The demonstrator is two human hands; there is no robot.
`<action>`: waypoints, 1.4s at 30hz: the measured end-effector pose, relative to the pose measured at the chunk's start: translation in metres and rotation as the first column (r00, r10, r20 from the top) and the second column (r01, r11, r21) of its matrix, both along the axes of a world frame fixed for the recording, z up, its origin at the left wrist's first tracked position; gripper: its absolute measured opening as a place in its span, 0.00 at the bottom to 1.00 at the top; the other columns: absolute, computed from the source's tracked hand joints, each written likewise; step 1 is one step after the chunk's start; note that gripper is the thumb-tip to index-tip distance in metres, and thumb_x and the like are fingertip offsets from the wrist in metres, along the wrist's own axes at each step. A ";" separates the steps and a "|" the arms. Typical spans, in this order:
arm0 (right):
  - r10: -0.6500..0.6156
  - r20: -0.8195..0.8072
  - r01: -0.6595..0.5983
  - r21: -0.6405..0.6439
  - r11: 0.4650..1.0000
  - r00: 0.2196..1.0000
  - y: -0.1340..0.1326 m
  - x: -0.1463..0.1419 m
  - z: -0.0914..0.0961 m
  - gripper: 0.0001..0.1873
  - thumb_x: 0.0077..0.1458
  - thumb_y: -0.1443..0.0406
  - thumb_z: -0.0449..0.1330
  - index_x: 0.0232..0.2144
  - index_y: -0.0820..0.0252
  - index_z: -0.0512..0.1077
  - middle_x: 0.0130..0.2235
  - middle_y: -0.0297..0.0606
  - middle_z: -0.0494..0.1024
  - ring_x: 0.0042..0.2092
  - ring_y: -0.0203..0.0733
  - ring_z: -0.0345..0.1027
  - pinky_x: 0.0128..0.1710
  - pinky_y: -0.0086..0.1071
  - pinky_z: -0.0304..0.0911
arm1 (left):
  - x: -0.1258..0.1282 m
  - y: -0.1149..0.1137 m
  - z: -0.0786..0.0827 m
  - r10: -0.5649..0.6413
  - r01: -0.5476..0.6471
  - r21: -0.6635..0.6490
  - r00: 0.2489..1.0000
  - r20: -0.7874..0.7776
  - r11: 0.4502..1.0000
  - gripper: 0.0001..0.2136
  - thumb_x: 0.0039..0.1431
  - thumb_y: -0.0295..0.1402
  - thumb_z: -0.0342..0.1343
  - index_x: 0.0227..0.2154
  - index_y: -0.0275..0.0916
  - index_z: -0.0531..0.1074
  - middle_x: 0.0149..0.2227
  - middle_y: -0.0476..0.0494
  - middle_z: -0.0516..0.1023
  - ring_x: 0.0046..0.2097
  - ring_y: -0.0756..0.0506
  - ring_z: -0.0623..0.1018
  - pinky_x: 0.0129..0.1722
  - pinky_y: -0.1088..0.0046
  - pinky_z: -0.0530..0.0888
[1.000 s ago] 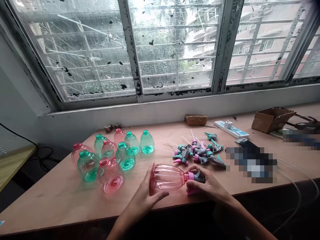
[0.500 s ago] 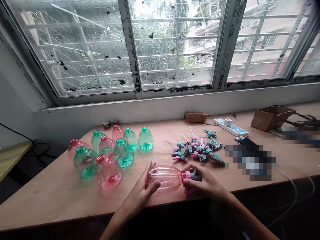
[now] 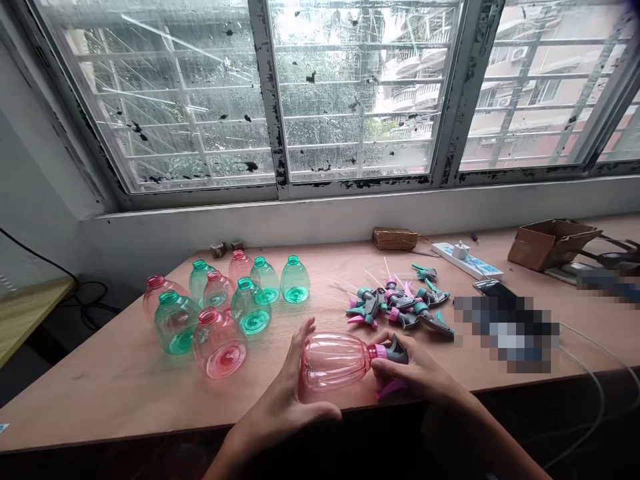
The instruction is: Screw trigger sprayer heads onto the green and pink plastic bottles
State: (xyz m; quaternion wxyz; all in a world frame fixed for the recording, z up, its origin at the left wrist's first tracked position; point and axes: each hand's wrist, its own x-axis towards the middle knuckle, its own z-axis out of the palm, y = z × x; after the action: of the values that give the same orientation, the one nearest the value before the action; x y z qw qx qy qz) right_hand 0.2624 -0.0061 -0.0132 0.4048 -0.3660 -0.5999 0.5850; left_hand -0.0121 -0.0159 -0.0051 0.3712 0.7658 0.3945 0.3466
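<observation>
A clear pink spray bottle [image 3: 336, 363] lies on its side in the air near the table's front edge, its base to the left. My right hand [image 3: 407, 363] is closed around the pink collar and grey trigger sprayer head [image 3: 395, 352] at its neck. A pink trigger sticks out below those fingers. Around the bottle's base, my left hand [image 3: 295, 393] is open, its thumb spread away from the plastic and its fingers up behind the base; whether the palm touches it I cannot tell. Trigger sprayer heads [image 3: 400, 303] in grey, pink and teal are heaped beyond my right hand.
Several open-necked bottles, such as a pink bottle [image 3: 220, 347] and a green bottle [image 3: 295, 280], stand at the left of the wooden table [image 3: 125, 393]. On the right are a power strip [image 3: 467, 261], a phone [image 3: 500, 293], a cardboard box [image 3: 550, 243] and white cables.
My left thumb has come off the bottle and swung down and away, opening that hand. The right hand still grips the sprayer head. The view has shifted slightly.
</observation>
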 end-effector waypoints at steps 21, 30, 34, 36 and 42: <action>-0.014 -0.030 0.013 -0.043 0.999 0.999 -0.002 0.001 0.002 0.22 0.52 0.55 0.69 0.42 0.59 0.67 0.29 0.30 0.79 0.30 0.40 0.77 0.33 0.32 0.71 | -0.004 0.004 0.005 0.024 -0.003 -0.259 0.997 0.079 0.966 0.44 0.62 0.49 0.56 0.71 0.45 0.35 0.73 0.39 0.45 0.72 0.36 0.49 0.70 0.51 0.47; -0.028 -0.054 0.025 -0.058 0.998 0.998 -0.002 0.000 -0.002 0.23 0.52 0.53 0.69 0.42 0.59 0.66 0.29 0.31 0.79 0.29 0.41 0.77 0.32 0.36 0.73 | 0.000 0.003 0.003 -0.007 0.027 -0.212 0.996 0.093 0.977 0.61 0.50 0.43 0.69 0.68 0.50 0.21 0.74 0.38 0.36 0.72 0.35 0.47 0.69 0.53 0.47; -0.010 -0.076 0.005 -0.062 0.998 0.997 -0.002 0.000 -0.003 0.24 0.51 0.53 0.70 0.42 0.59 0.66 0.29 0.31 0.79 0.30 0.41 0.77 0.33 0.36 0.73 | -0.003 0.005 0.003 0.004 0.025 -0.268 0.994 0.106 0.963 0.48 0.61 0.51 0.56 0.70 0.49 0.26 0.74 0.41 0.38 0.73 0.38 0.43 0.70 0.53 0.44; -0.001 -0.068 -0.003 -0.066 0.998 0.998 -0.001 0.001 -0.003 0.24 0.51 0.52 0.70 0.42 0.59 0.67 0.29 0.31 0.79 0.30 0.42 0.77 0.33 0.36 0.73 | -0.004 0.006 0.003 0.018 0.012 -0.275 0.994 0.104 0.961 0.43 0.64 0.52 0.51 0.70 0.48 0.29 0.74 0.41 0.40 0.73 0.39 0.44 0.70 0.54 0.43; -0.031 -0.032 0.029 -0.073 0.997 0.999 0.000 0.002 -0.005 0.25 0.51 0.51 0.70 0.42 0.60 0.67 0.32 0.36 0.81 0.34 0.44 0.77 0.37 0.38 0.72 | -0.004 0.003 0.004 -0.027 0.035 -0.180 0.999 0.044 0.983 0.51 0.57 0.42 0.63 0.70 0.51 0.28 0.74 0.42 0.36 0.73 0.39 0.44 0.70 0.54 0.45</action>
State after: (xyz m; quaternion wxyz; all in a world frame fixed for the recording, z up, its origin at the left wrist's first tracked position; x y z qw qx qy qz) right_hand 0.2648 -0.0064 -0.0186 0.4100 -0.3797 -0.5660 0.6062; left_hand -0.0157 -0.0126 -0.0007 0.4528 0.7276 0.4045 0.3193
